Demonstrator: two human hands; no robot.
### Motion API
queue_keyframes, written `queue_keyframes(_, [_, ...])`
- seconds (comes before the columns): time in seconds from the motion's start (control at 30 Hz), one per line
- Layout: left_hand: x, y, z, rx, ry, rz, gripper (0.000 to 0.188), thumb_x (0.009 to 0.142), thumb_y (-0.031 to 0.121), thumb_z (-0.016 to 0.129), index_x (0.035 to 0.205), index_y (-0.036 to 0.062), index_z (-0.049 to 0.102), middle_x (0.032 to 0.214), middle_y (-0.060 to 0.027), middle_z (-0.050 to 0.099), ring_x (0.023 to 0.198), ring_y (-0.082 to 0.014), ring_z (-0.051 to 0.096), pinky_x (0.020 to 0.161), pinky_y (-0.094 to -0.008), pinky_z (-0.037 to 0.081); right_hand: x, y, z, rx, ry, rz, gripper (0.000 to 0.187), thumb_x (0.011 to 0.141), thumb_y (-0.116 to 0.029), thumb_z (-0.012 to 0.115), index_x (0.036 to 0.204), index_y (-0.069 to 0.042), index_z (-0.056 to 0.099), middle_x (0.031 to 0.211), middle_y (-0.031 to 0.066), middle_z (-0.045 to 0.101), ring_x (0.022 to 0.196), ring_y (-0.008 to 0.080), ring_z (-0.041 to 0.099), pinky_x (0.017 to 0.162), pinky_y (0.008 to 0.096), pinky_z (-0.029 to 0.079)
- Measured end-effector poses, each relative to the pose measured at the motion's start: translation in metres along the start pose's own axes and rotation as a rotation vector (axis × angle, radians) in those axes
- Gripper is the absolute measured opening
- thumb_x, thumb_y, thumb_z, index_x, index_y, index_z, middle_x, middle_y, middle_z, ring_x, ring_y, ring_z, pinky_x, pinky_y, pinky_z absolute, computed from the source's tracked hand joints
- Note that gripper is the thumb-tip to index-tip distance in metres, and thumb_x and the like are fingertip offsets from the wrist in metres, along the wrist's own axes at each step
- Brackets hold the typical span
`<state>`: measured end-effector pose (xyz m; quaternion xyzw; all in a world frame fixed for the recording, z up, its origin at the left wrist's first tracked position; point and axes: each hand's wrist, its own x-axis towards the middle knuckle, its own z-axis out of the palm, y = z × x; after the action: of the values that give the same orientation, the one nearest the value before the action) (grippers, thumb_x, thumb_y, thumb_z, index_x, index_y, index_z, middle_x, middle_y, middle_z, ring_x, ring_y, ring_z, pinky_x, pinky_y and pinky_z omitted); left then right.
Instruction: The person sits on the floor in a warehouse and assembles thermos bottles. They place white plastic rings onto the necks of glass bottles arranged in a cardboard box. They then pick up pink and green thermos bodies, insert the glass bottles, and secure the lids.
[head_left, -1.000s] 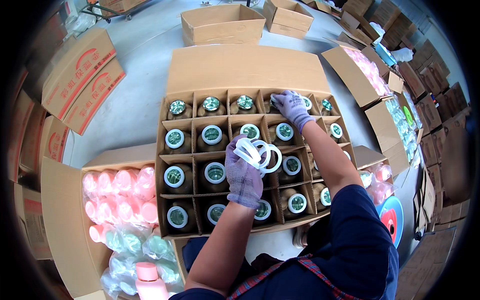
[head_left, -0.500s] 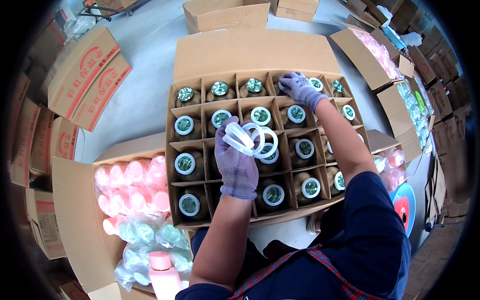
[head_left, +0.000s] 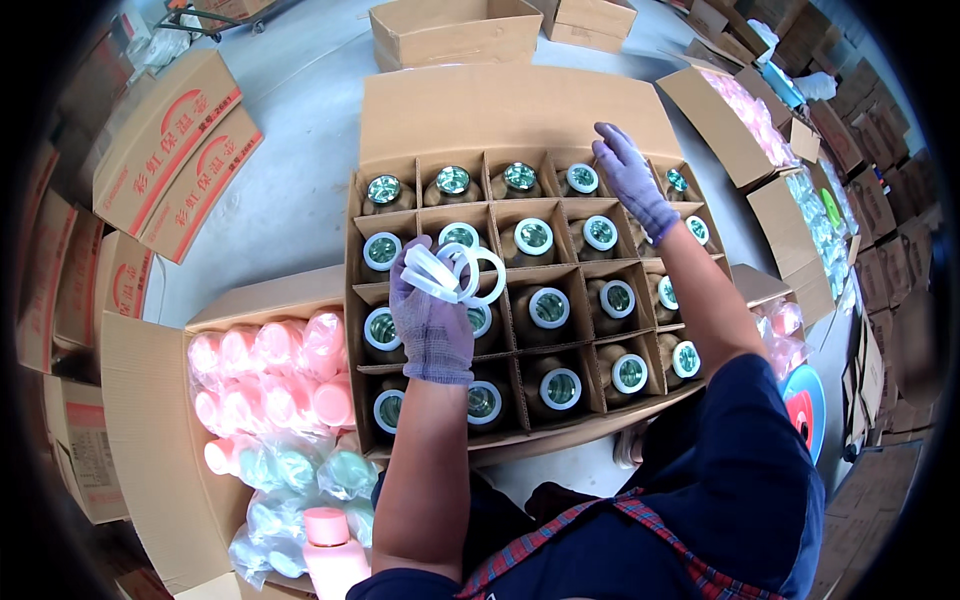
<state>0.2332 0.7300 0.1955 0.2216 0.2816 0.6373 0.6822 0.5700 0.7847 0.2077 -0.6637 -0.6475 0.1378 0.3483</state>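
My left hand (head_left: 432, 318), in a grey-purple knit glove, is closed around several white plastic rings (head_left: 484, 277) above the left part of a divided carton (head_left: 520, 110). My right hand (head_left: 632, 182), gloved alike, hovers over the far right cells, fingers stretched out and nothing in them. Brownish flasks with shiny green mouths stand upright in the cells. White rings sit around most mouths, as on the far-row flask (head_left: 581, 180) left of my right hand. Several far-row flasks, such as the far-left one (head_left: 384, 190), show bare rims. My hands and forearms hide some cells.
At left, an open carton (head_left: 150, 430) holds bagged pink and green bottles; a pink bottle (head_left: 335, 550) stands nearer. Printed cartons (head_left: 175, 140) lean farther left. Open cartons (head_left: 725, 125) of bagged goods line the right. An open box (head_left: 455, 35) sits beyond the flasks.
My right hand has lifted off the far-row flask and opened, moving slightly right; that flask's ringed mouth now shows. My left hand has shifted left with the rings.
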Motion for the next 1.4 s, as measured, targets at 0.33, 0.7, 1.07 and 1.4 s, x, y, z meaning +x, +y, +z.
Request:
queue_keyframes(0.33, [0.0, 0.01, -0.004, -0.022, 0.023, -0.013, 0.031, 0.089, 0.009, 0.067, 0.119, 0.0069, 0.056, 0.107, -0.0086, 0.062, 0.093, -0.021, 0.066, 0.078, -0.0339, 0.058, -0.053, -0.157, 0.065, 0.678, -0.498, 0.15, 0.031, 0.092, -0.016, 0.066, 0.12, -0.004, 0.064, 0.087, 0.0007, 0.07, 0.078, 0.0084, 0.065, 0.062, 0.0219, 0.052])
queue_keyframes(0.7, [-0.002, 0.009, 0.002, 0.07, 0.012, -0.042, 0.024, 0.091, 0.014, 0.065, 0.114, 0.0082, 0.059, 0.1, -0.0085, 0.066, 0.084, -0.0188, 0.068, 0.064, -0.028, 0.058, 0.083, -0.047, 0.09, -0.808, -0.374, 0.178, 0.029, 0.084, -0.02, 0.056, 0.104, -0.005, 0.072, 0.107, 0.0215, 0.068, 0.106, 0.0348, 0.065, 0.09, 0.0411, 0.052])
queue_keyframes(1.07, [-0.002, 0.018, 0.003, 0.002, 0.021, -0.033, 0.023, 0.094, 0.019, 0.063, 0.113, 0.0074, 0.059, 0.102, -0.0099, 0.066, 0.088, -0.021, 0.068, 0.07, -0.0319, 0.06, 0.053, -0.044, 0.078, -0.811, -0.576, -0.069, 0.058, 0.08, -0.01, 0.058, 0.136, 0.0, 0.045, 0.131, 0.0254, 0.054, 0.123, 0.0366, 0.053, 0.102, 0.0393, 0.044])
queue_keyframes(1.4, [0.003, 0.017, -0.005, -0.043, 0.035, -0.007, 0.026, 0.092, 0.019, 0.064, 0.116, 0.0097, 0.058, 0.108, -0.0082, 0.064, 0.095, -0.023, 0.068, 0.077, -0.0385, 0.06, -0.012, -0.178, 0.066, 0.241, -0.622, -0.293, 0.041, 0.092, -0.034, 0.066, 0.114, 0.0, 0.065, 0.098, 0.0103, 0.069, 0.091, 0.0179, 0.065, 0.082, 0.0321, 0.054])
